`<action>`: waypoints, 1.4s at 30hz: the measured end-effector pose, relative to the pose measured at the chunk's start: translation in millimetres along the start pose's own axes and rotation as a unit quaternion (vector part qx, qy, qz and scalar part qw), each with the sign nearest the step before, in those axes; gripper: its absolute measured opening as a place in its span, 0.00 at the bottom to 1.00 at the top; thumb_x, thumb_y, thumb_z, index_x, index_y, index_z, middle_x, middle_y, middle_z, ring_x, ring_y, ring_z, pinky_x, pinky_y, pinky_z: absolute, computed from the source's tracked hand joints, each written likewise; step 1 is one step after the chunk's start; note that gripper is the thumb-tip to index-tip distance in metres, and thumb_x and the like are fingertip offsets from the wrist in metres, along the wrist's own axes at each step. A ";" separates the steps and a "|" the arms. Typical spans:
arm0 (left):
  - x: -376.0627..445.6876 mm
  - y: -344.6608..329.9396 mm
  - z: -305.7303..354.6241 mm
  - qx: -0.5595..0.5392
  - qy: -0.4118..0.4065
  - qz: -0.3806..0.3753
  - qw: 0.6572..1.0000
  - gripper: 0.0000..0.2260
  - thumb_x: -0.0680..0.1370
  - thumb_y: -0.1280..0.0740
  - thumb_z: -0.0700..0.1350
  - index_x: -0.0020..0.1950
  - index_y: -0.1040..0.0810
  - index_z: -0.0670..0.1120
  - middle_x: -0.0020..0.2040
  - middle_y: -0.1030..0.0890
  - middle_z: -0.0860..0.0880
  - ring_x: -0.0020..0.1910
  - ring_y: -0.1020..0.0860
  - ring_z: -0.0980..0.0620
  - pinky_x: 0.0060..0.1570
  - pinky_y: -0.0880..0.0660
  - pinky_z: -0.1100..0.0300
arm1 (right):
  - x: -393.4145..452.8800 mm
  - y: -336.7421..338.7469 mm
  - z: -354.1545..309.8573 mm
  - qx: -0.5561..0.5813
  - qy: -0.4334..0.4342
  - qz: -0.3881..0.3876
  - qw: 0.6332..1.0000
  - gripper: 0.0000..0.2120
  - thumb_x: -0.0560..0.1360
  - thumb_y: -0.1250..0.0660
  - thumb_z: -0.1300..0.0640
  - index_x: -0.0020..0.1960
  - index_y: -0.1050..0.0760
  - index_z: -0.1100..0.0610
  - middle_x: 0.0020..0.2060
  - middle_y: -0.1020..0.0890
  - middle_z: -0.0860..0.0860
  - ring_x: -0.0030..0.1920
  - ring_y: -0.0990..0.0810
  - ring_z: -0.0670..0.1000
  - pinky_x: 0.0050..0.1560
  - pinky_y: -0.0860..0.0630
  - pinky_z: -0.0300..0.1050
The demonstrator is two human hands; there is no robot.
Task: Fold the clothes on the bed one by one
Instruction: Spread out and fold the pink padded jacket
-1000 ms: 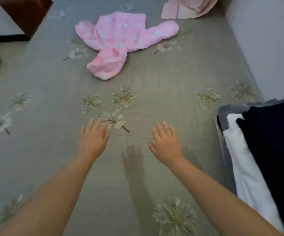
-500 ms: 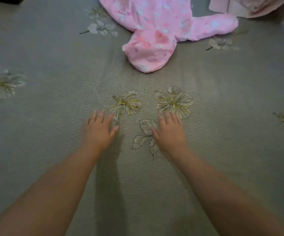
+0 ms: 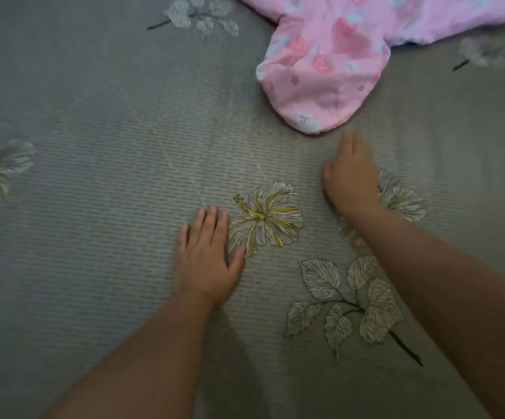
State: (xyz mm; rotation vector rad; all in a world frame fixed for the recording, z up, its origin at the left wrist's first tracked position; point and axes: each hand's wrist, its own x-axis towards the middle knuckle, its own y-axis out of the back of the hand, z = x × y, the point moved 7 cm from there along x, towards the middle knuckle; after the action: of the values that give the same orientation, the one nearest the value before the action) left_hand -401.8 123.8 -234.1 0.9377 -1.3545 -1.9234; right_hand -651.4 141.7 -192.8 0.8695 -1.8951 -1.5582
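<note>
A pink printed garment (image 3: 333,68) lies spread at the top right of the grey flowered bed cover (image 3: 109,182), its rounded lower end pointing toward me. My right hand (image 3: 351,173) reaches toward that end, fingertips just short of the fabric, fingers loosely bent and holding nothing. My left hand (image 3: 207,255) rests flat on the cover beside a yellow printed flower, fingers straight.
The bed cover fills the whole view, with printed flowers and leaves scattered over it. Only the lower part of the pink garment shows; the rest runs past the top edge.
The view and both hands have moved forward over the bed toward the pink garment. My right hand has gone ahead and now nearly touches its lower end.
</note>
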 end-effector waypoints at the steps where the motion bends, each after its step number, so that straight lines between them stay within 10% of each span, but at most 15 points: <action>1: 0.7 0.3 -1.1 0.003 0.000 -0.002 1.000 0.34 0.72 0.62 0.62 0.75 0.58 0.49 0.75 0.60 0.51 0.71 0.67 0.56 0.67 0.69 0.59 | 16.6 1.6 -3.0 0.002 0.002 0.002 1.000 0.29 0.76 0.45 0.63 0.74 0.51 0.65 0.73 0.45 0.62 0.71 0.43 0.60 0.68 0.44 0.52; 5: -0.4 1.0 -3.4 -0.005 0.007 -0.018 1.000 0.38 0.67 0.70 0.64 0.74 0.58 0.49 0.69 0.67 0.55 0.66 0.72 0.56 0.62 0.75 0.62 | 67.6 9.4 -19.0 -0.006 0.039 0.010 0.999 0.37 0.72 0.42 0.67 0.75 0.57 0.59 0.74 0.56 0.61 0.74 0.53 0.61 0.70 0.47 0.54; 8: 1.7 7.5 0.1 -0.027 0.001 0.000 1.000 0.39 0.71 0.66 0.66 0.74 0.45 0.45 0.73 0.52 0.49 0.70 0.61 0.50 0.69 0.63 0.54 | 100.3 6.5 -24.7 -0.108 0.069 -0.027 0.991 0.36 0.71 0.41 0.66 0.75 0.51 0.55 0.75 0.50 0.56 0.74 0.56 0.57 0.70 0.54 0.63; 12: 1.7 6.9 2.8 -0.037 -0.004 0.004 0.999 0.46 0.67 0.76 0.69 0.73 0.46 0.45 0.71 0.55 0.51 0.70 0.60 0.50 0.69 0.62 0.55 | 101.7 3.2 -27.3 -0.083 0.117 -0.052 0.988 0.22 0.72 0.43 0.68 0.66 0.35 0.62 0.57 0.24 0.62 0.61 0.29 0.60 0.70 0.50 0.55; 16: 3.0 3.6 0.8 -0.014 0.002 0.002 1.000 0.41 0.67 0.67 0.67 0.75 0.52 0.47 0.75 0.53 0.50 0.70 0.63 0.56 0.67 0.69 0.61 | 40.3 12.6 -2.2 0.007 0.116 -0.071 0.991 0.15 0.75 0.44 0.59 0.56 0.29 0.67 0.51 0.23 0.67 0.51 0.25 0.65 0.45 0.38 0.52; 24: -11.0 21.0 17.4 -0.043 -0.054 0.053 0.996 0.42 0.69 0.52 0.66 0.70 0.38 0.36 0.71 0.38 0.36 0.71 0.39 0.39 0.68 0.47 0.43 | -164.4 19.4 62.1 0.197 0.067 -0.236 0.949 0.07 0.72 0.36 0.66 0.50 0.25 0.62 0.41 0.19 0.55 0.43 0.23 0.51 0.35 0.37 0.41; 27: -60.3 15.4 63.0 -0.007 -0.221 0.038 0.974 0.38 0.73 0.49 0.64 0.65 0.31 0.33 0.65 0.32 0.30 0.64 0.35 0.28 0.60 0.37 0.33 | -248.4 20.0 84.4 0.300 -0.013 -0.328 0.895 0.07 0.74 0.39 0.69 0.50 0.25 0.66 0.42 0.20 0.57 0.42 0.26 0.45 0.37 0.33 0.35; 30: -125.8 3.3 102.6 -0.027 -0.285 -0.047 0.957 0.21 0.73 0.36 0.46 0.63 0.27 0.36 0.65 0.29 0.34 0.66 0.35 0.30 0.65 0.38 0.37 | -330.7 29.3 99.4 0.471 -0.150 -0.434 0.753 0.10 0.72 0.38 0.73 0.50 0.24 0.64 0.38 0.19 0.50 0.34 0.22 0.37 0.37 0.26 0.28; 32: -166.9 -1.6 111.8 -0.130 -0.196 -0.167 0.958 0.17 0.76 0.35 0.42 0.64 0.28 0.39 0.66 0.29 0.39 0.68 0.33 0.40 0.65 0.37 0.56 | -370.2 53.8 109.6 0.589 -0.232 -0.459 0.623 0.12 0.59 0.24 0.64 0.42 0.19 0.64 0.35 0.16 0.52 0.35 0.17 0.44 0.36 0.21 0.35; 34: -201.6 -5.2 108.9 -0.206 -0.085 -0.285 0.932 0.14 0.78 0.38 0.46 0.59 0.24 0.39 0.61 0.24 0.40 0.60 0.26 0.45 0.56 0.34 0.60 | -381.6 82.5 122.3 0.657 -0.250 -0.426 0.570 0.21 0.48 0.18 0.56 0.37 0.17 0.63 0.35 0.16 0.55 0.36 0.16 0.49 0.35 0.20 0.40; 38: -254.7 12.5 113.8 -0.450 0.097 -0.358 0.812 0.08 0.79 0.39 0.45 0.44 0.23 0.43 0.38 0.18 0.47 0.35 0.22 0.54 0.39 0.25 0.61 | -361.1 122.6 154.7 0.747 -0.345 -0.160 0.545 0.08 0.74 0.41 0.63 0.44 0.22 0.59 0.37 0.18 0.55 0.39 0.19 0.52 0.40 0.21 0.42; 39: -256.4 20.6 106.8 -0.510 0.154 -0.278 0.799 0.08 0.79 0.39 0.43 0.44 0.24 0.42 0.33 0.18 0.49 0.31 0.22 0.55 0.34 0.25 0.64 | -364.3 123.6 162.2 0.738 -0.356 -0.110 0.563 0.09 0.78 0.45 0.61 0.47 0.27 0.57 0.41 0.21 0.56 0.42 0.21 0.52 0.43 0.24 0.43; 42: -261.0 38.7 70.3 -0.488 0.254 -0.047 0.834 0.14 0.79 0.40 0.44 0.58 0.28 0.35 0.38 0.23 0.43 0.35 0.26 0.46 0.31 0.29 0.59 | -408.5 116.3 161.5 0.502 -0.295 -0.156 0.798 0.19 0.80 0.45 0.54 0.70 0.39 0.57 0.61 0.28 0.55 0.59 0.29 0.52 0.58 0.34 0.45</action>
State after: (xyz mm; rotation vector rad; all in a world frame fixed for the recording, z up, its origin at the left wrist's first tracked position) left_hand -307.6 356.7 -127.3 0.8544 0.0500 -1.8648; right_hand -522.7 569.6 -110.5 1.2372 -3.2972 -0.9177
